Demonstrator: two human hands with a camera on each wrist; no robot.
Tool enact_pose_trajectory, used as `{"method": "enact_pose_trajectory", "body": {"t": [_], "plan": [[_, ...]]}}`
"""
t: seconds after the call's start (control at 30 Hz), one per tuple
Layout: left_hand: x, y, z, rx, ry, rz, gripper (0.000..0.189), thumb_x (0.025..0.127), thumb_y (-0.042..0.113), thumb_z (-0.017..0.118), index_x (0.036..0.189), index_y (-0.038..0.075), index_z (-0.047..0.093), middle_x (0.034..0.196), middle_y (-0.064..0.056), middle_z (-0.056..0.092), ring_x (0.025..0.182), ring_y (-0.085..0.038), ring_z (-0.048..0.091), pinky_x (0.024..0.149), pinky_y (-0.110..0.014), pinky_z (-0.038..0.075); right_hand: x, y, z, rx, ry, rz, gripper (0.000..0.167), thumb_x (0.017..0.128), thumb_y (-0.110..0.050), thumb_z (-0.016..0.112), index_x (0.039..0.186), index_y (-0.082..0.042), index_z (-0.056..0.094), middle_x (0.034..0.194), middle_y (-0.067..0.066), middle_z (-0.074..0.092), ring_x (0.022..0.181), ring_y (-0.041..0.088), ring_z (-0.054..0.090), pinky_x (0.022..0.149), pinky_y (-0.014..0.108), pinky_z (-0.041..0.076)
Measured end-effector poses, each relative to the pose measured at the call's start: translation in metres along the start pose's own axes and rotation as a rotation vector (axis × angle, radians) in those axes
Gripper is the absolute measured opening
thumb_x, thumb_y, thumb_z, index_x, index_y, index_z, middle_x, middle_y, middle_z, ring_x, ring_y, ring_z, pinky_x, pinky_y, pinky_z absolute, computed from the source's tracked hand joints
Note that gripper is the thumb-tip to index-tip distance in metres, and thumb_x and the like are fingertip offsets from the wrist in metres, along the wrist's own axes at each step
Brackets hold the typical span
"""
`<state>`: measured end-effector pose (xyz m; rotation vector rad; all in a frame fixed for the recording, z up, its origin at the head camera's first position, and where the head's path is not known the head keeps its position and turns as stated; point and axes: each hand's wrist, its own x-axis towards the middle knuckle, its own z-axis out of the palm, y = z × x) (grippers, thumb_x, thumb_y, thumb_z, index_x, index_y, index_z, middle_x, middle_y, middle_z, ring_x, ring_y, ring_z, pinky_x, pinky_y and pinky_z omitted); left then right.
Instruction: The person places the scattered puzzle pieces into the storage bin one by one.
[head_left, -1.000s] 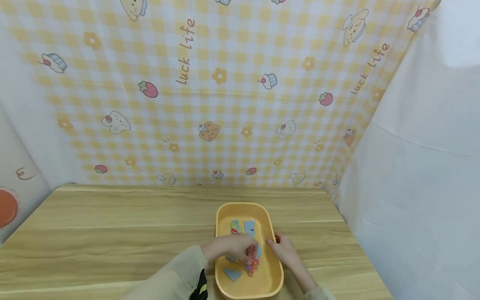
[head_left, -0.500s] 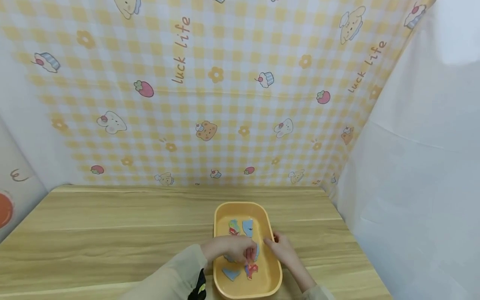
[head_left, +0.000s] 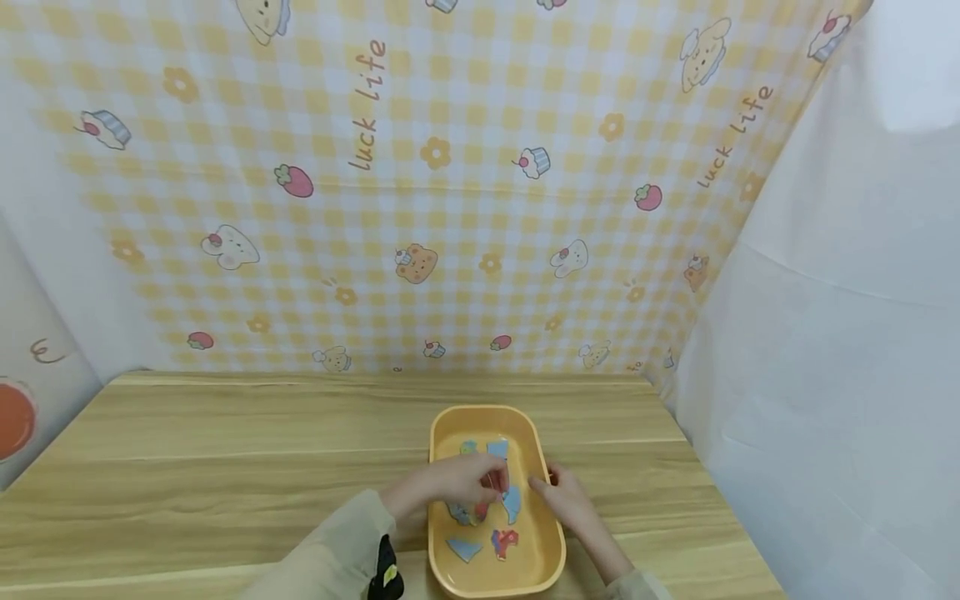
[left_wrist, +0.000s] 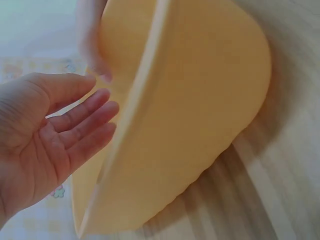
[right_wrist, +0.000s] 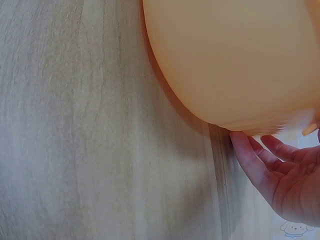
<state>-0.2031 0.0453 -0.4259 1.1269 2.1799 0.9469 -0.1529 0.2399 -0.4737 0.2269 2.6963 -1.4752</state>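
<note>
A yellow-orange plastic tray stands on the table, with several flat, irregular printed pieces inside. My left hand is over the tray, fingertips pointing down beside a light blue piece. In the left wrist view the left hand's fingers are relaxed, and nothing shows between them. A red piece and a blue piece lie at the near end; a multicoloured piece is partly under the left hand. My right hand grips the tray's right rim, thumb over the edge, fingers against the outer wall.
More pieces lie at the tray's far end, a blue one and a greenish one, partly covered by the left hand. The wood-grain table ends at a checked cloth behind and a white cloth on the right.
My left hand has let go of the red piece at the tray's near end, then moved away from it toward the light blue piece. The right hand stays on the rim.
</note>
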Motion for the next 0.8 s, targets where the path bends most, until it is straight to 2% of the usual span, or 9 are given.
{"method": "enact_pose_trajectory", "body": {"t": [0.07,0.2,0.33,0.43,0.63,0.73,0.8], "plan": [[0.0,-0.004,-0.004,0.032,0.055,0.035,0.004,0.086,0.006,0.058,0.09,0.005,0.058,0.082,0.001,0.06,0.074,-0.002,0.053,0.067,-0.015,0.044,0.001,0.0,0.0,-0.003,-0.008,0.005,0.045,0.086,-0.017,0.056,0.117,0.014,0.049,0.088,0.018,0.063,0.072,0.019,0.061,0.063,0.032,0.054],[-0.004,-0.011,-0.012,0.041,0.156,0.069,0.005,0.087,0.007,0.058,0.091,0.005,0.059,0.086,0.0,0.061,0.081,-0.009,0.057,0.073,-0.019,0.047,0.002,0.002,0.0,-0.012,-0.024,0.009,0.046,0.087,-0.021,0.056,0.117,0.013,0.05,0.086,0.016,0.063,0.071,0.017,0.061,0.062,0.03,0.053],[-0.019,-0.016,-0.021,0.023,0.258,0.056,0.009,0.088,0.009,0.056,0.096,0.005,0.059,0.096,-0.006,0.063,0.095,-0.021,0.058,0.085,-0.036,0.048,0.004,0.003,-0.002,-0.014,-0.027,0.0,0.051,0.09,-0.033,0.052,0.114,0.012,0.053,0.085,0.015,0.064,0.07,0.017,0.061,0.062,0.03,0.053],[-0.038,-0.024,-0.028,0.033,0.343,0.051,0.015,0.087,0.012,0.058,0.1,0.005,0.059,0.102,-0.008,0.063,0.103,-0.028,0.057,0.091,-0.048,0.044,0.006,0.004,-0.006,0.014,-0.045,-0.006,0.059,0.094,-0.042,0.043,0.115,0.013,0.052,0.089,0.017,0.065,0.074,0.018,0.062,0.064,0.03,0.053],[-0.086,-0.049,-0.029,0.034,0.48,0.076,0.017,0.087,0.023,0.059,0.1,0.011,0.06,0.11,-0.01,0.063,0.108,-0.033,0.055,0.093,-0.055,0.041,0.002,0.015,-0.019,0.166,-0.124,0.027,0.071,0.097,-0.049,0.027,0.128,0.014,0.037,0.088,0.016,0.065,0.069,0.017,0.063,0.061,0.031,0.054],[-0.111,-0.059,-0.023,0.045,0.529,0.09,0.019,0.089,0.024,0.057,0.103,0.012,0.06,0.115,-0.014,0.061,0.11,-0.038,0.053,0.091,-0.058,0.041,0.001,0.021,-0.024,0.166,-0.089,0.029,0.068,0.097,-0.047,0.028,0.124,0.014,0.041,0.085,0.013,0.062,0.066,0.015,0.056,0.057,0.026,0.05],[-0.127,-0.065,-0.017,0.086,0.565,0.086,0.022,0.09,0.021,0.056,0.108,0.01,0.059,0.119,-0.014,0.059,0.11,-0.039,0.052,0.089,-0.057,0.042,-0.001,0.024,-0.027,0.121,-0.024,0.033,0.064,0.097,-0.046,0.03,0.12,0.012,0.046,0.087,0.015,0.059,0.069,0.019,0.054,0.06,0.028,0.049]]}}
